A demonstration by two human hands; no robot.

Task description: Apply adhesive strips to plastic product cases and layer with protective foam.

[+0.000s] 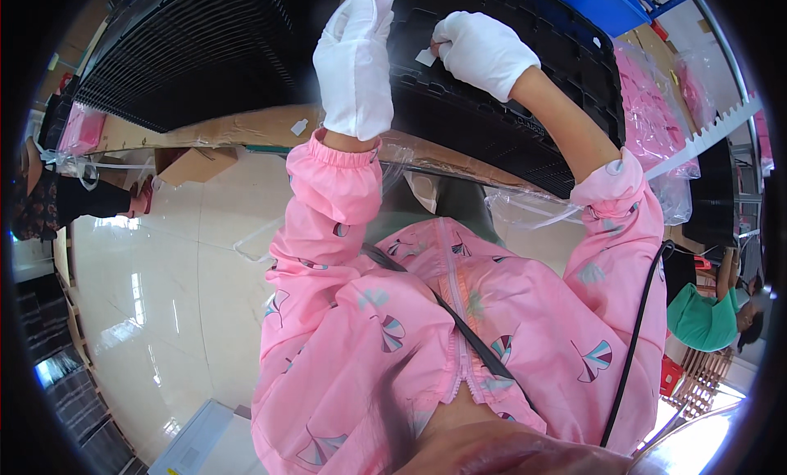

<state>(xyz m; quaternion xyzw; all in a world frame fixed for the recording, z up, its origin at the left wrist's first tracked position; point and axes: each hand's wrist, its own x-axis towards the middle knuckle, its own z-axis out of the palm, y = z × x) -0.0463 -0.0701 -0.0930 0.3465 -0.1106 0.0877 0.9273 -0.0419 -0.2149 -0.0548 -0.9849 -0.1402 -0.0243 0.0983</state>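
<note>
My right hand (485, 55), in a white glove, pinches a small white tag (425, 58) between thumb and fingers. It is held just above a black plastic crate (566, 73) with a ridged surface. To its left, my left hand (357, 69), also gloved in white, reaches up to the picture's top edge. Its fingers look pressed together, and whatever lies in them is hidden. Beside that hand stands a second black crate (197, 53) with slatted sides. Another white tag (299, 127) lies on the brown cardboard edge (270, 129) in front of the crates.
Pink items in clear plastic (652, 106) sit right of the crate, near a white toothed strip (709, 135). A blue bin (602, 8) is behind. One person (74, 192) stands at far left, another in green (705, 315) at right. An open carton (197, 165) sits below the table edge.
</note>
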